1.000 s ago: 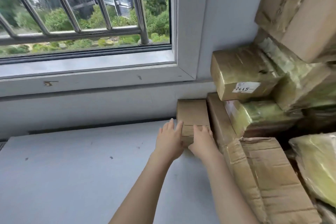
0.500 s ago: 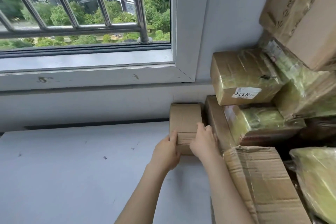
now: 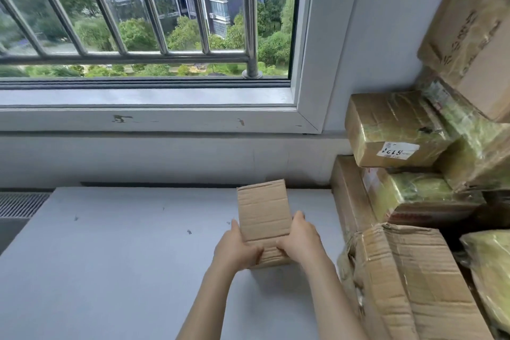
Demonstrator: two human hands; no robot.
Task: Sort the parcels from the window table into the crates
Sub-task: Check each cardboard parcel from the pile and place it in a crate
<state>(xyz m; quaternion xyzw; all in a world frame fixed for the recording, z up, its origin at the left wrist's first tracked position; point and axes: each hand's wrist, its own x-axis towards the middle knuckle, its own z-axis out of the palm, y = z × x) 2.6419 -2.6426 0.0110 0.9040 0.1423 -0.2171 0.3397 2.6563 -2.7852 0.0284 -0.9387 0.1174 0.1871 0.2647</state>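
A small plain brown cardboard parcel (image 3: 264,215) sits between both hands over the grey window table (image 3: 110,257); the left hand (image 3: 236,250) and right hand (image 3: 299,240) each grip its near corners, fingers curled around it.

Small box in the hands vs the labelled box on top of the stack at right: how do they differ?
The small box is plain bare cardboard; the labelled box is wrapped in glossy tape and carries a white sticker. The small box is gripped by the left hand and right hand over the table; the labelled box rests untouched on other parcels. The small box looks narrower. Both are brown cardboard parcels.
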